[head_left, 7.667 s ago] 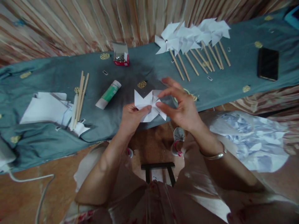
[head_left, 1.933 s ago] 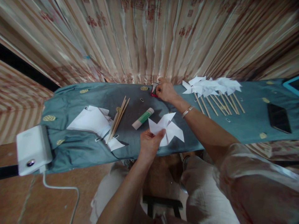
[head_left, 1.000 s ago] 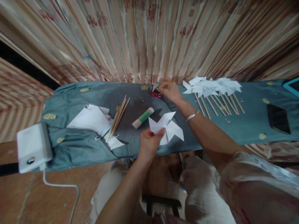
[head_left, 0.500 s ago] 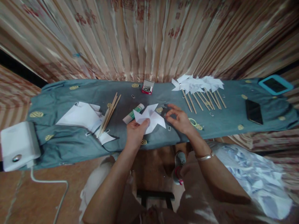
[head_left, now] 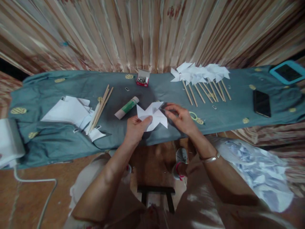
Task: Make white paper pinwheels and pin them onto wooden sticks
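Note:
A white paper pinwheel (head_left: 156, 118) is pinched between the thumb and fingers of my left hand (head_left: 137, 127), above the front part of the table. My right hand (head_left: 179, 117) is at the pinwheel's right side, its thumb and forefinger close together; what they hold, if anything, is too small to name. A green and pink glue stick (head_left: 127, 107) lies just left of the pinwheel. Behind it stands an open red box (head_left: 143, 79) with small metal pieces inside. Finished-looking pinwheels on sticks (head_left: 202, 74) lie in a row at the back right.
White paper sheets (head_left: 69, 111) and wooden sticks (head_left: 102, 105) lie on the left. A roll of tape (head_left: 193, 115), a black phone (head_left: 261, 103) and a blue-framed device (head_left: 288, 72) are on the right. A white device (head_left: 10, 141) with a cable sits at the left end.
My right hand has moved left to the edge of the pinwheel, its fingers closer together. My left hand still holds the pinwheel. The view has shifted slightly.

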Available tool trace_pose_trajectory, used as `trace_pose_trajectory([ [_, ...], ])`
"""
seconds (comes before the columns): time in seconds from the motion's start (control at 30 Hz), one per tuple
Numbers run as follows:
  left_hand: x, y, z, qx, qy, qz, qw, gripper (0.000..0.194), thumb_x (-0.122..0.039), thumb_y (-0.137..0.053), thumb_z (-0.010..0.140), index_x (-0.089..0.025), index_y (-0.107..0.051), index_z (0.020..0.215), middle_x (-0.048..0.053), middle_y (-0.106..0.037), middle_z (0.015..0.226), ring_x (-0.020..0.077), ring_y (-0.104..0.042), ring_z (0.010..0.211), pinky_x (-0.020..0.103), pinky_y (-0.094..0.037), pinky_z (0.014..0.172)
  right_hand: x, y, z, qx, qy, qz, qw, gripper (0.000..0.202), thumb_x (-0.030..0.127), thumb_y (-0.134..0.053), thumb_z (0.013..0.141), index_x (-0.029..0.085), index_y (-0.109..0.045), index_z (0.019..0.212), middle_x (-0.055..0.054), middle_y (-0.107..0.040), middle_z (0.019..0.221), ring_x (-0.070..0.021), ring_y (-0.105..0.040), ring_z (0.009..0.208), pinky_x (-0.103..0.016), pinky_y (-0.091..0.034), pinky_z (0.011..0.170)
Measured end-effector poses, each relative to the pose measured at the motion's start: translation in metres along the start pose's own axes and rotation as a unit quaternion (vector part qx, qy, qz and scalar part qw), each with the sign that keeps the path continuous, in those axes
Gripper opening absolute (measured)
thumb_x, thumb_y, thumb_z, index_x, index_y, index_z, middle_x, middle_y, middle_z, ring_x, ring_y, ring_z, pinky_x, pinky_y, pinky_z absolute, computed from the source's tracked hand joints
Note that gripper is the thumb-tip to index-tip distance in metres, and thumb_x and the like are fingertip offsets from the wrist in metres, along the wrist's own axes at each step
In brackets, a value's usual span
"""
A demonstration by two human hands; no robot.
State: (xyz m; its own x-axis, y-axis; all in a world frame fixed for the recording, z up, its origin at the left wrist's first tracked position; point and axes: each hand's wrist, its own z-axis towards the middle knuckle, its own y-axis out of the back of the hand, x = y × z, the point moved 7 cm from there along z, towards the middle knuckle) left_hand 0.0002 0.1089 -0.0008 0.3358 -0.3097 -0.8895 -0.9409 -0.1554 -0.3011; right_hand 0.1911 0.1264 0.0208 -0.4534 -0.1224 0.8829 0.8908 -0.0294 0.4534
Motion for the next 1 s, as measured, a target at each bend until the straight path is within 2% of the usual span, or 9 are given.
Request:
trace_pose_trajectory([
  [0.07,0.003,-0.003,0.0,0.01,0.001,0.011,1.0,0.03,-0.034,-0.085,0.047,-0.013,-0.072,0.064,0.001,-0.069,0.061,0.0116,-0.056,0.052,0.023,-0.045,0.053,-0.004,0.0,-0.002,-0.005,-0.085,0.129,0.988,0.033,0.051,-0.061,0.081,0.02,-0.069,0.091,-0.007,-0.072,0.103,-0.0243,-0.066,0.102,-0.042,-0.05,0.092],
  [0.13,0.006,-0.007,-0.001,0.024,0.003,0.017,1.0,0.03,-0.034,-0.085,0.046,-0.013,-0.072,0.062,0.001,-0.068,0.059,0.0112,-0.055,0.051,0.023,-0.044,0.052,0.0,-0.01,-0.009,0.026,-0.147,0.25,0.957,0.039,0.055,-0.066,0.077,0.021,-0.069,0.096,-0.006,-0.073,0.1,-0.0219,-0.068,0.095,-0.037,-0.052,0.087],
  [0.23,0.007,-0.013,-0.003,0.043,0.004,0.023,0.999,0.03,-0.034,-0.085,0.046,-0.013,-0.072,0.062,0.001,-0.069,0.06,0.0112,-0.055,0.051,0.023,-0.044,0.051,0.013,-0.029,-0.019,0.079,-0.182,0.351,0.915,0.044,0.044,-0.081,0.063,0.021,-0.068,0.099,-0.004,-0.075,0.094,-0.0209,-0.07,0.087,-0.034,-0.054,0.085],
  [0.33,0.007,-0.017,-0.004,0.055,-0.002,0.025,0.998,0.031,-0.035,-0.086,0.046,-0.013,-0.073,0.064,0.001,-0.07,0.061,0.0113,-0.056,0.052,0.024,-0.046,0.053,0.019,-0.036,-0.024,0.087,-0.193,0.388,0.897,0.051,0.035,-0.086,0.057,0.021,-0.064,0.1,-0.002,-0.075,0.088,-0.0198,-0.071,0.079,-0.034,-0.055,0.08],
  [0.47,0.007,-0.02,-0.003,0.066,-0.018,0.047,0.997,0.031,-0.037,-0.085,0.048,-0.013,-0.072,0.063,0.001,-0.068,0.059,0.0119,-0.056,0.051,0.025,-0.046,0.052,0.015,-0.034,-0.024,0.071,-0.196,0.384,0.9,0.054,0.03,-0.086,0.054,0.021,-0.06,0.101,0.001,-0.074,0.078,-0.0175,-0.07,0.068,-0.032,-0.055,0.073],
  [0.67,0.008,-0.02,-0.001,0.063,-0.053,0.078,0.994,0.024,-0.033,-0.08,0.053,-0.014,-0.073,0.065,0.0,-0.069,0.061,0.0128,-0.057,0.054,0.024,-0.046,0.053,0.008,-0.031,-0.021,0.05,-0.184,0.354,0.916,0.062,0.031,-0.086,0.052,0.022,-0.056,0.104,0.003,-0.073,0.074,-0.0191,-0.07,0.071,-0.034,-0.056,0.074],
  [1.0,0.008,-0.02,0.0,0.072,-0.097,0.119,0.985,0.017,-0.029,-0.073,0.061,-0.013,-0.073,0.066,-0.001,-0.067,0.06,0.0125,-0.056,0.054,0.022,-0.042,0.051,0.005,-0.031,-0.02,0.039,-0.182,0.308,0.933,0.061,0.028,-0.085,0.05,0.022,-0.054,0.103,0.004,-0.073,0.072,-0.016,-0.067,0.064,-0.029,-0.053,0.064],
])
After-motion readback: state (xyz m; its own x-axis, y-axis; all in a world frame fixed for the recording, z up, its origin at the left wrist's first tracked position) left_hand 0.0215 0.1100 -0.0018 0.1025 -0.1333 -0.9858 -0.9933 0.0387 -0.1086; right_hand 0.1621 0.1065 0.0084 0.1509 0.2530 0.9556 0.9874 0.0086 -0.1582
